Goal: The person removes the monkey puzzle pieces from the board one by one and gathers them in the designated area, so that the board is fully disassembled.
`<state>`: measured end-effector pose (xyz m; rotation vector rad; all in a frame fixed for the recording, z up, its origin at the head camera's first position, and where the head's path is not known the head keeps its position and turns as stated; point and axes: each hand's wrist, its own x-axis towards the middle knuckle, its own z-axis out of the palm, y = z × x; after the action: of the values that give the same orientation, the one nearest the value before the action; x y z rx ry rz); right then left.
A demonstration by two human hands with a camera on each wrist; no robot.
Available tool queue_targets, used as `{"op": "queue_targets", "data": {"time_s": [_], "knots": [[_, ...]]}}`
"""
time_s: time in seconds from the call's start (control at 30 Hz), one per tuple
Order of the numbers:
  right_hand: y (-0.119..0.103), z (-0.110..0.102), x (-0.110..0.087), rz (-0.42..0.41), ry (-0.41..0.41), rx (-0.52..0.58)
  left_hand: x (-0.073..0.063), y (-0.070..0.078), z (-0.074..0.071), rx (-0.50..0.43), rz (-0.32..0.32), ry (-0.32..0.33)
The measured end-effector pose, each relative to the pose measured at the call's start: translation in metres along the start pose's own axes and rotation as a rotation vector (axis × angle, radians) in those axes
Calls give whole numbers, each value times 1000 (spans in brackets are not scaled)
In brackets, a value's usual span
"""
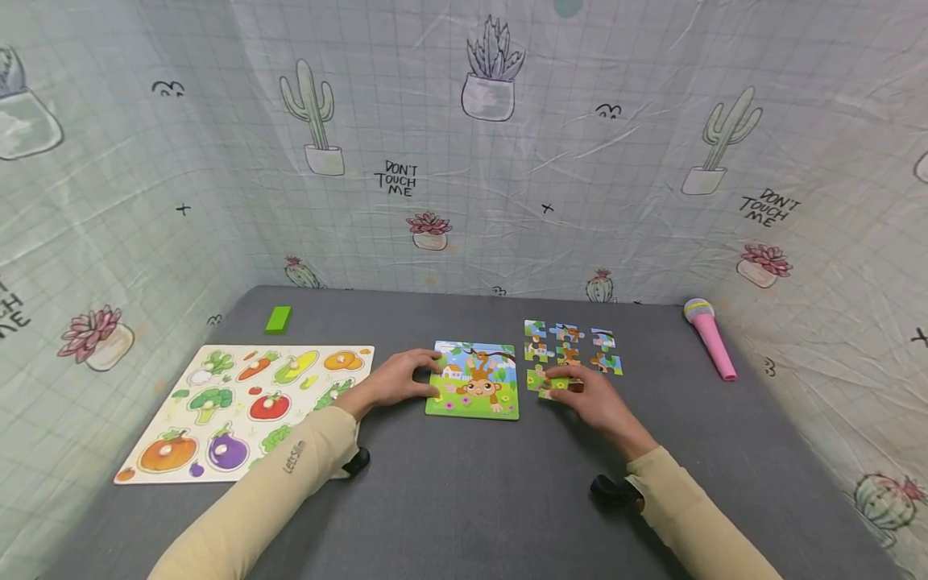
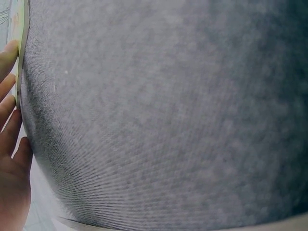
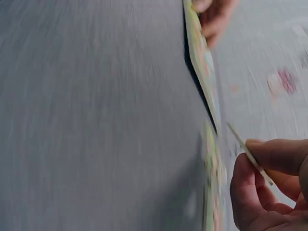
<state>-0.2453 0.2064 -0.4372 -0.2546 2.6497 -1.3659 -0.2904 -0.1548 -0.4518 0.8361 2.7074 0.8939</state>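
Centred in the head view lies a square monkey jigsaw puzzle (image 1: pixel 474 383), its picture side up. My left hand (image 1: pixel 396 377) rests at its left edge, thumb and fingertips touching it. The left wrist view shows these fingers (image 2: pixel 8 57) along the edge of the board. To the right, my right hand (image 1: pixel 596 400) pinches a puzzle piece between thumb and fingers. In the right wrist view the piece (image 3: pixel 250 155) is seen edge-on, raised above the table. Beneath and beyond that hand, several loose jigsaw pieces (image 1: pixel 536 352) lie in rough rows, partly covered by the fingers.
A vegetable peg puzzle board (image 1: pixel 239 427) occupies the left of the grey table (image 1: pixel 464 499), partly behind my left sleeve. Behind it lies a green block (image 1: pixel 279 320). At the far right is a pink toy microphone (image 1: pixel 712 342). A printed curtain (image 1: pixel 449 145) encloses the table.
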Motion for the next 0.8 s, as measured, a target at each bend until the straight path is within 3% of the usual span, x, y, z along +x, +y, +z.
{"op": "queue_targets", "data": {"time_s": [0.4, 0.8], "knots": [[38, -61, -16, 141, 100, -100, 1, -1, 1, 1, -8, -7], [47, -66, -7, 197, 64, -118, 1, -1, -1, -5, -11, -16]]}}
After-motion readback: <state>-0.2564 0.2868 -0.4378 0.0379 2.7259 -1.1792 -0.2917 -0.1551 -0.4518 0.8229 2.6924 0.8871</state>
